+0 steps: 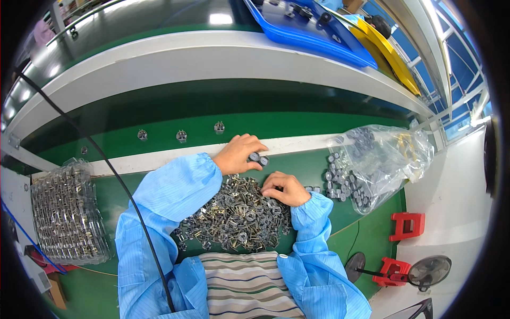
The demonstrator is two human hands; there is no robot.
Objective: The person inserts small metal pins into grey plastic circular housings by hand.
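Observation:
My left hand (237,154) is closed around a couple of small dark grey round-faced parts (258,159), held between thumb and fingers above the far edge of the pile. Under and in front of my hands lies a big heap of small black parts with metal pins (239,215). At the heap's right far edge, my right hand (287,188) has its fingers curled and pressed together; what they hold, if anything, is hidden. Beside my right wrist sit a few more grey parts (313,189) on the green table (340,214).
On the right, dark grey round parts (345,183) spill from a clear plastic bag (393,165). Stacked clear trays (69,218) of metal-pinned parts stand left. Beyond a white rail, several pinned pieces (181,136) rest on a green strip. A black cable (114,173) crosses the left side.

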